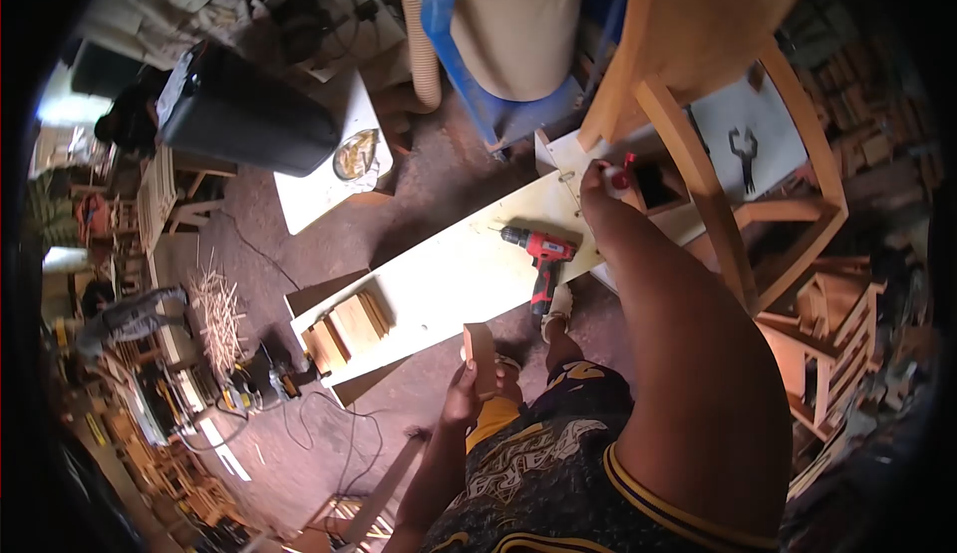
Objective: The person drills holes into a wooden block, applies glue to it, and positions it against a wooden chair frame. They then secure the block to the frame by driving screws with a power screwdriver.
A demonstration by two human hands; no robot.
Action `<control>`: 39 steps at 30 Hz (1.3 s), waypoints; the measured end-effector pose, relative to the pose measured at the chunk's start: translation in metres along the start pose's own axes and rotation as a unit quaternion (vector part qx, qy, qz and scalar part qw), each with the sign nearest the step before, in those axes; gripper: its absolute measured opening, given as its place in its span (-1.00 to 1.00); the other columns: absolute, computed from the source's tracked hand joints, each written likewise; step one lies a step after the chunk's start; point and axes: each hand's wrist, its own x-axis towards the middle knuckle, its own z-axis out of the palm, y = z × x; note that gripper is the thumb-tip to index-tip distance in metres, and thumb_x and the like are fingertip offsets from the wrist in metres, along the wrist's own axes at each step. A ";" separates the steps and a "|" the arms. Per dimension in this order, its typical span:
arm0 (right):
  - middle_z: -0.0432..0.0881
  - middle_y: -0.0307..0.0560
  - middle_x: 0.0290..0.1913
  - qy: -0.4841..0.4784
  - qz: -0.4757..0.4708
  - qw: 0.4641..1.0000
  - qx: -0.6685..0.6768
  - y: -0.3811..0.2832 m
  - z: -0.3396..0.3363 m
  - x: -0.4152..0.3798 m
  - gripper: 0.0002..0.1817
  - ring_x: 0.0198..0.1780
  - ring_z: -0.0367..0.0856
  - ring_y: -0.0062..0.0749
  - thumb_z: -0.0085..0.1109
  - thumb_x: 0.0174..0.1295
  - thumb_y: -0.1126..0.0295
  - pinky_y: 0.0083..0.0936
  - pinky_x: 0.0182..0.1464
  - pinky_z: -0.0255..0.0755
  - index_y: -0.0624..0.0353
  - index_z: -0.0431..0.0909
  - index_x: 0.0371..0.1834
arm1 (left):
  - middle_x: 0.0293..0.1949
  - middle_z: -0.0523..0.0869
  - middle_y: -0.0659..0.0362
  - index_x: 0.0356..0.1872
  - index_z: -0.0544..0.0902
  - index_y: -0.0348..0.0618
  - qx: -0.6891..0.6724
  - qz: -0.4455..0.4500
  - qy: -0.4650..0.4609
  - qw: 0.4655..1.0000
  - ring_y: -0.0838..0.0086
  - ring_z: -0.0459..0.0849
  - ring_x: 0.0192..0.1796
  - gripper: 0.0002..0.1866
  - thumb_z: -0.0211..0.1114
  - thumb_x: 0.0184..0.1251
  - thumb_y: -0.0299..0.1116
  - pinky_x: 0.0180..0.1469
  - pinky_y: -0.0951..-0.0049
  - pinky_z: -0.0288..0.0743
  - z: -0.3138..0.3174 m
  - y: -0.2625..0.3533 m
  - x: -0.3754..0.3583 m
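My left hand (459, 399) is closed around a small wooden block (479, 356), held upright in front of my body beside the bench. My right arm stretches forward to the far end of the pale workbench (454, 269). There my right hand (595, 194) is closed on a small bottle with a red cap (619, 180); part of the grip is hidden. A red and black cordless drill (546, 254) lies on the bench between my hands. Several flat wooden pieces (357, 324) are stacked at the bench's near left end.
A wooden chair frame (723, 229) stands at the right, close to my right arm. Beyond the bench is a blue machine (464, 74). A black bin (249, 109) and a white board (309, 194) are at upper left. Cables (349, 443) trail over the floor.
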 end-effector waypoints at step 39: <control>0.44 -0.02 0.19 0.513 -0.211 -0.155 0.817 0.038 0.007 -0.647 -0.05 0.24 0.43 -0.09 0.31 -0.02 -0.28 -0.05 0.35 0.29 0.08 0.23 0.33 | -0.18 0.63 -0.01 0.16 0.34 -0.26 -0.012 0.179 -0.189 0.965 0.34 0.69 -0.31 -0.31 0.08 0.37 0.23 -0.26 0.39 0.61 0.209 -0.134 -0.214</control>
